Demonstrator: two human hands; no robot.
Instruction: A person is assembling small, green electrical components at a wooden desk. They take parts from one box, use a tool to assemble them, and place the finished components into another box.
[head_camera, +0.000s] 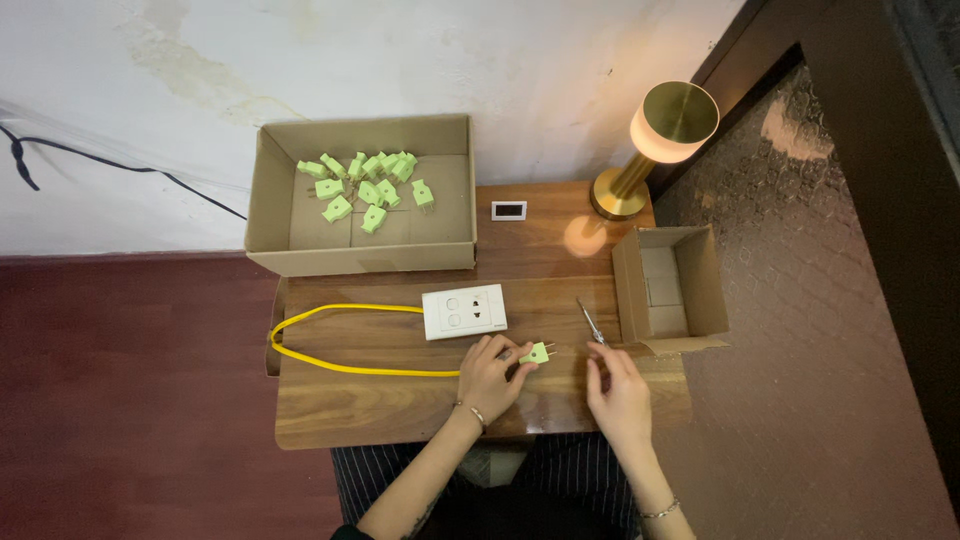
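Your left hand (488, 375) pinches a small green plug (537, 352) on the yellow cable (340, 340). Your right hand (618, 392), fingers loosely curled, touches the screwdriver (592, 324) just beyond it. A white socket plate (464, 311) lies just above your left hand.

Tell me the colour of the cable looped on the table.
Yellow: the cable shows clearly in the head view.

A pale green plug (537, 352) is seen beside a yellow cable (340, 340) and a white socket plate (464, 311). Brown cardboard boxes (360, 250), a brass-coloured lamp (660, 140) and dark striped trousers (560, 470) are shown.
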